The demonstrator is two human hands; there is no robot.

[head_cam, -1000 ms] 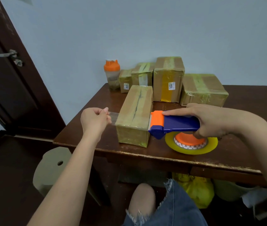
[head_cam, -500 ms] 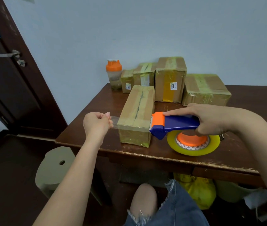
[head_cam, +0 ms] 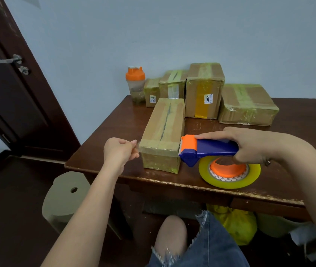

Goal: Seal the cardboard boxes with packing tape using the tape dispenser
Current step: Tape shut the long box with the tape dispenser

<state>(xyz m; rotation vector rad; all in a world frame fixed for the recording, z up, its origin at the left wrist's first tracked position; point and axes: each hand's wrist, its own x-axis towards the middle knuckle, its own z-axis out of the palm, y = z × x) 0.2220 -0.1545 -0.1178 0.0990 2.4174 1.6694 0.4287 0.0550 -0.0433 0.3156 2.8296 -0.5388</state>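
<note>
A long cardboard box lies lengthwise on the dark wooden table, its top seam running away from me. A clear strip of tape crosses the box's near end. My left hand pinches the strip's free end just left of the box. My right hand grips the blue handle of the orange and blue tape dispenser, forefinger stretched along its top. The dispenser's toothed edge touches the box's right upper edge. Its yellow tape roll hangs below my hand.
Several taped cardboard boxes stand at the back of the table, the widest box at the right. An orange-lidded shaker bottle stands at the back left. A pale stool sits left of the table, a dark door beyond.
My left hand has drawn closer to the box's left side, shortening the free tape. The dispenser stays at the box's right edge. The camera view shifted slightly.
</note>
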